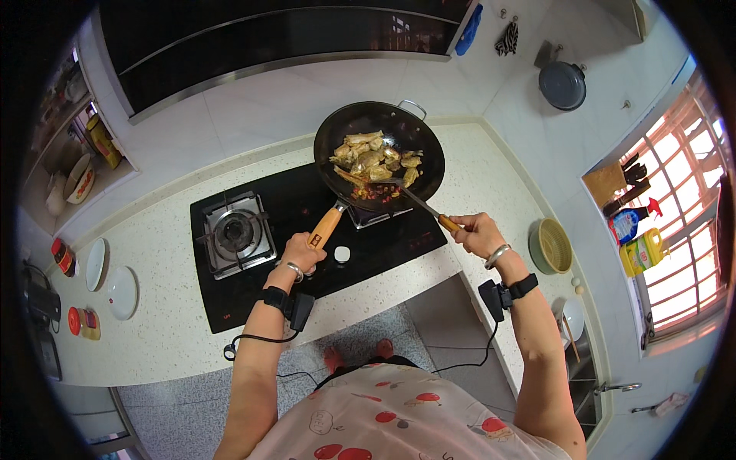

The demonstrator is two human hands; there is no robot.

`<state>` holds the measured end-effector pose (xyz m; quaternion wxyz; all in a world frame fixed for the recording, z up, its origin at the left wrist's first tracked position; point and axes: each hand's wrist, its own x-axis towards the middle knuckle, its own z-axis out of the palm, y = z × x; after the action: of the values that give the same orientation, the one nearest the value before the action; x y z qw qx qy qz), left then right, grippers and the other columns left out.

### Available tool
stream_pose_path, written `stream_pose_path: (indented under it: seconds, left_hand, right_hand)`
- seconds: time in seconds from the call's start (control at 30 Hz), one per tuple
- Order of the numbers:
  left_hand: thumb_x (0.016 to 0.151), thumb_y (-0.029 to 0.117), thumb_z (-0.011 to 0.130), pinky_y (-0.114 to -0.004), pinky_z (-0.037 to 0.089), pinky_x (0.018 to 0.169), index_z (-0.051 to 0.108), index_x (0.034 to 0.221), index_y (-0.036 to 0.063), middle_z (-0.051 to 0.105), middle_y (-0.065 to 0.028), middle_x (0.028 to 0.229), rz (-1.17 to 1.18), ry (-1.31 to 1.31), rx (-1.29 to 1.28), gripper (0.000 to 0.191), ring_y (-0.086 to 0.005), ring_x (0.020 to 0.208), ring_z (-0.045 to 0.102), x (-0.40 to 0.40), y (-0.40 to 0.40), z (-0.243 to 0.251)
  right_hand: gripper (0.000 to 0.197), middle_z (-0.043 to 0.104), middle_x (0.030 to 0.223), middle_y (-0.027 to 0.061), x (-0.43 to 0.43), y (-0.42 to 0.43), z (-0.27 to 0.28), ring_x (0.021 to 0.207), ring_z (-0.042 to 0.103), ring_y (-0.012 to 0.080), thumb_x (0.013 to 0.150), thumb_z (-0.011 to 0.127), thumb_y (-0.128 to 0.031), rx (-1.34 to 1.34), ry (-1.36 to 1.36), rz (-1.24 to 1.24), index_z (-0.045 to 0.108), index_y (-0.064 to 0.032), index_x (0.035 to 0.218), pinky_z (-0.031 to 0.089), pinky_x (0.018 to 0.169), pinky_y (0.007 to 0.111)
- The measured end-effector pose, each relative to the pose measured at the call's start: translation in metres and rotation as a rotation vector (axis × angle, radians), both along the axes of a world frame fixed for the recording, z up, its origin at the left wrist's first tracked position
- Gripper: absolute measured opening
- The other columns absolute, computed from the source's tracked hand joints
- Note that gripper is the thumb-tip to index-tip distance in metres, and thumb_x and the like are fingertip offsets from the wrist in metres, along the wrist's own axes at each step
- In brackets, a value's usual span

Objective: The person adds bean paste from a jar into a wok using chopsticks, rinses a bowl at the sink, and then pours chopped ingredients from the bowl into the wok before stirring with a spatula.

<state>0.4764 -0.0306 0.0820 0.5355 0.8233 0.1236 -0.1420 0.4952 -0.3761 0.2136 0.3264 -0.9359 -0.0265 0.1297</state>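
Note:
A dark wok (422, 172) sits over the right burner of a black glass gas hob (305, 198). My left hand (302, 253) grips its wooden handle (326, 226) from the near side. Inside the wok lie browned chunks of what looks like meat (368, 158), with chopped red and yellow bits (374, 194) near the front. In my right hand (478, 234) is the wooden grip of a metal spatula (420, 202), its blade down in the wok at the edge of the chunks. Both wrists carry a bangle and a strapped black device.
An uncovered burner (234, 230) is on the left, beyond it white plates (122, 293) and jars (84, 323). To the right stand a green strainer basket (551, 246), a bowl with chopsticks (572, 319) and the sink faucet (618, 387). A knife block (605, 183) and bottles (642, 253) line the windowsill.

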Motion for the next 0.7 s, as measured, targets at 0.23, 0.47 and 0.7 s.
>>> stream_pose_path:
  seconds: [0.23,0.47,0.7]
  left_hand:
    - [0.062,0.009,0.067,-0.027,0.04,0.036,0.053,0.076,-0.0015,0.052,-0.0086,0.057,0.016,-0.027,0.015,0.022,-0.0163,0.04,0.052,0.0,0.001,-0.003]
    - [0.066,0.01,0.07,-0.026,0.039,0.037,0.054,0.083,-0.0035,0.054,-0.0065,0.06,0.011,-0.017,0.018,0.026,-0.0133,0.04,0.05,0.001,-0.002,-0.001]
    - [0.066,0.01,0.07,-0.026,0.039,0.037,0.054,0.082,-0.0031,0.053,-0.006,0.06,-0.004,-0.013,0.055,0.026,-0.0128,0.04,0.049,0.002,0.001,-0.005]
  right_hand:
    - [0.036,0.06,0.06,0.0062,-0.003,-0.018,-0.005,0.047,0.051,0.0103,0.073,0.06,-0.008,0.011,0.02,0.028,0.063,-0.0079,0.109,0.044,0.047,0.027]
    - [0.037,0.06,0.062,0.0069,0.003,-0.014,-0.01,0.049,0.051,0.0102,0.073,0.058,-0.01,-0.058,-0.012,0.072,0.062,-0.0093,0.11,0.044,0.048,0.026]
    - [0.036,0.058,0.059,0.0076,-0.009,-0.013,0.018,0.048,0.051,0.0125,0.074,0.06,-0.012,-0.088,-0.002,0.119,0.063,-0.0097,0.11,0.044,0.05,0.028]
